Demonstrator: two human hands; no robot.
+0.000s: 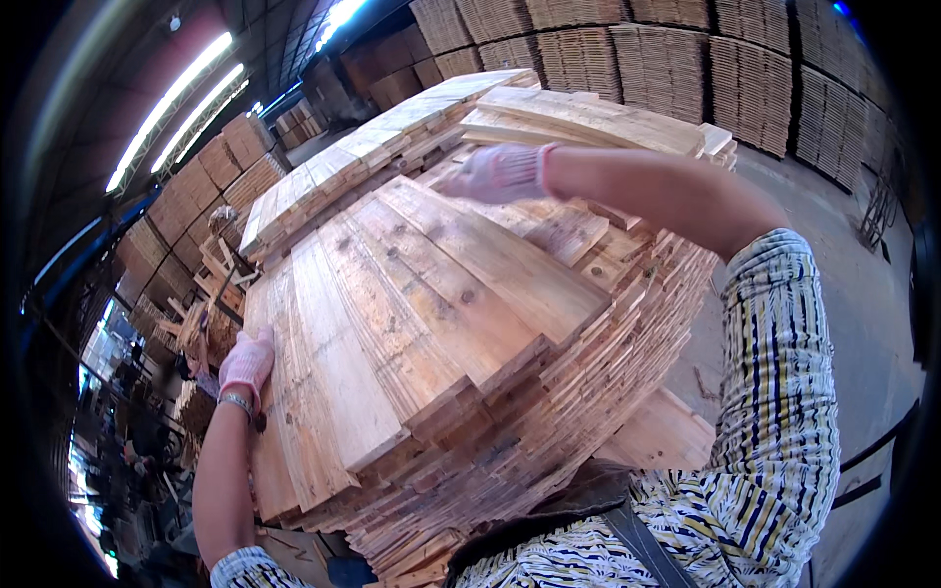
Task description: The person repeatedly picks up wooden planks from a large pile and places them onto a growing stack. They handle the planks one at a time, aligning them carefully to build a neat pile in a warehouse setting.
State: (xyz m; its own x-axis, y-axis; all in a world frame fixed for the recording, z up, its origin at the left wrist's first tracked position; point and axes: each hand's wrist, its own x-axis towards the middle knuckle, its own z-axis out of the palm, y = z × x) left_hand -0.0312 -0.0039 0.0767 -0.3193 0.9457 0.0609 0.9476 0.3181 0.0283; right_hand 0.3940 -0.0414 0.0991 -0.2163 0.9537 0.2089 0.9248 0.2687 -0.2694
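Observation:
A tall stack of pale wooden boards (392,314) stands right in front of me, its top boards lying side by side with staggered near ends. My left hand (247,363), in a light knit glove, is closed at the stack's left side, against the edge of the leftmost board (279,392). Reaching across from the right, my right hand (495,174) wears a similar glove and hangs over the far part of the boards. Motion blurs its fingers, and whether they touch wood does not show. Close by it lie shorter, uneven board pieces (564,230).
Behind are a raised row of boards (343,157) and loose planks (588,118). High bundled stacks of wood (657,73) line the far side. Left of me is a cluttered area with wooden frames (221,279). Concrete floor (814,216) shows at right.

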